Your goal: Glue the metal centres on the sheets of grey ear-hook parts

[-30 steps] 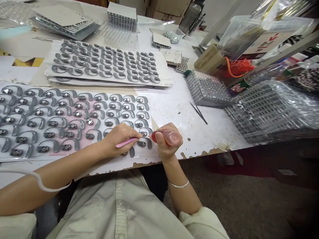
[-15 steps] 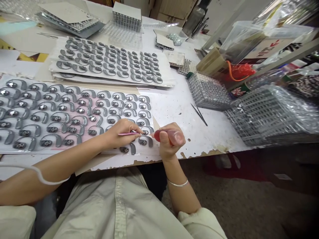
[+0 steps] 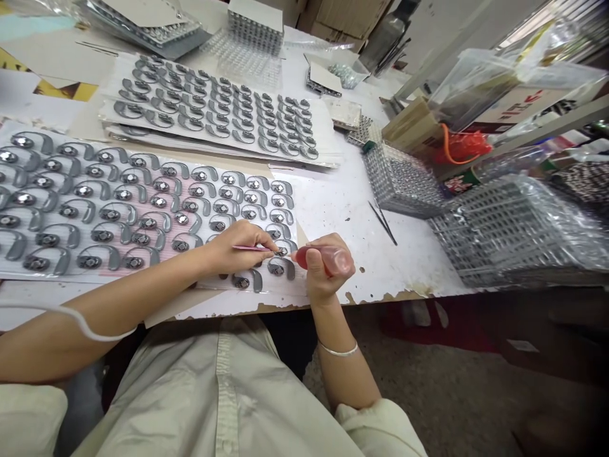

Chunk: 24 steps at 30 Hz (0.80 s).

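My left hand pinches thin pink tweezers, tips touching a grey hook-shaped piece with a shiny stone at the near right corner of a white sheet covered in rows of such pieces. My right hand is a fist round a small reddish squeeze bottle, its nozzle pointing left at the same piece. Both hands rest at the table's front edge.
A second sheet of grey pieces lies farther back. Dark tweezers lie on the white table to the right. Clear trays of small stones and bagged trays crowd the right side. Boxes and stacked trays stand at the back.
The left hand's tweezers have shifted from a nearer piece up to one a row farther back. The right hand and bottle followed slightly. The camera view tilted a little.
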Motion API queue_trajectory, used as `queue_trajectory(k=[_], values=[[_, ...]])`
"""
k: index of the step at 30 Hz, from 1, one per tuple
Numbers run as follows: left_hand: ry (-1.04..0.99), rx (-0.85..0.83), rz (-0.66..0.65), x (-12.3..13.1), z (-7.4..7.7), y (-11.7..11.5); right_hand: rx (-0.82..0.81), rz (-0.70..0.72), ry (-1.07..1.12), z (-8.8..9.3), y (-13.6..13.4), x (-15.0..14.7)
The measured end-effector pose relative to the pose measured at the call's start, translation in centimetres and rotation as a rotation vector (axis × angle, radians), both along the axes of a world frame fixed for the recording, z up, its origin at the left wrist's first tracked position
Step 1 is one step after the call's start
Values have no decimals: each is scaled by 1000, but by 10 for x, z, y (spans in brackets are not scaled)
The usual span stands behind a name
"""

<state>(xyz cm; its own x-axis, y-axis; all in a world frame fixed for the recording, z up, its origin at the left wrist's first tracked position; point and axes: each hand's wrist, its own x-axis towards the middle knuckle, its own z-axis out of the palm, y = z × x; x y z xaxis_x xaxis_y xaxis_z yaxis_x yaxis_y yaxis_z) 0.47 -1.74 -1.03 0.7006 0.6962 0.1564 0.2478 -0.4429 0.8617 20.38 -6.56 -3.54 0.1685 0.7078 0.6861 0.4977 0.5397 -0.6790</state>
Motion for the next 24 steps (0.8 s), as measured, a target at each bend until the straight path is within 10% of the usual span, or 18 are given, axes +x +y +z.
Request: queue_trajectory(k=[24], values=[[-14, -100, 66, 2, -6, 0, 27, 14, -17, 3, 0, -4]])
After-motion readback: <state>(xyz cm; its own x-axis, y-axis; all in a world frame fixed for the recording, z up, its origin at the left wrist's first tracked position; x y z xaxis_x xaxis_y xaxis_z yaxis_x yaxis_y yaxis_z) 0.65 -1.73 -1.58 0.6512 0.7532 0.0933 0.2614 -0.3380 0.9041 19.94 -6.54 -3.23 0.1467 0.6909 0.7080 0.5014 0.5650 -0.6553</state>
